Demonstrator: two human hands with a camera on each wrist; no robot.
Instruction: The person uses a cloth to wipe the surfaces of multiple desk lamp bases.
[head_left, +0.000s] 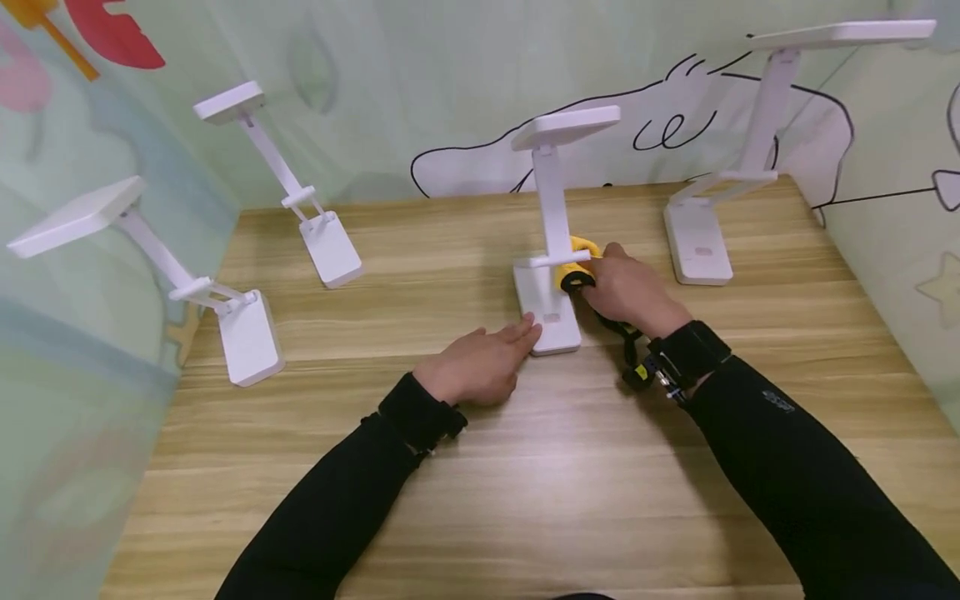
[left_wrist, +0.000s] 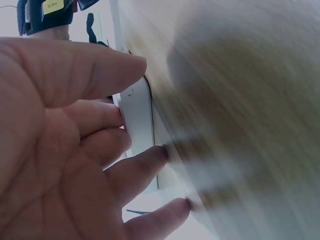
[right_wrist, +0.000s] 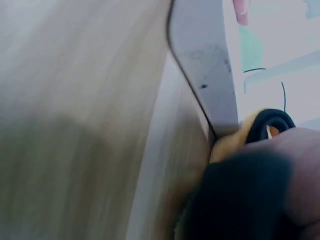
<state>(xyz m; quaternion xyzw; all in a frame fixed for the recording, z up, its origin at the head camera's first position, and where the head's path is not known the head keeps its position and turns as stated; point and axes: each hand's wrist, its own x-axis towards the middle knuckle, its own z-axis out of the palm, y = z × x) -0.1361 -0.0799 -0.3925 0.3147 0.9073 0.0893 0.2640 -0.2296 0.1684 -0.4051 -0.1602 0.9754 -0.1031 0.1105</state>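
On the wooden table (head_left: 465, 508), four white desk lamps are lined up in the head view, and it's the middle lamp (head_left: 553, 200) that's being worked on. Its base (head_left: 540, 292) is touched at the near left edge by the left hand (head_left: 480, 362), palm down. A yellow cloth with black trim (head_left: 585, 245) is gripped in a bunch by the right hand (head_left: 630, 287) and is held against the base's right side; the exact finger wrap can't be told, since it's partly hidden.

From the left wrist, a wide hand is shown: thumb held apart, fingers loosely extended, two near the base and two lower by the table. That's not really readable from above.

Dark smudges (right_wrist: 204, 86) are shown on the base's side only from the right wrist, while from the head it looks plain white. Also in that close-up, a loop is formed by the cloth's black trim, and a bit of orange (right_wrist: 273, 131) can be spotted inside it.
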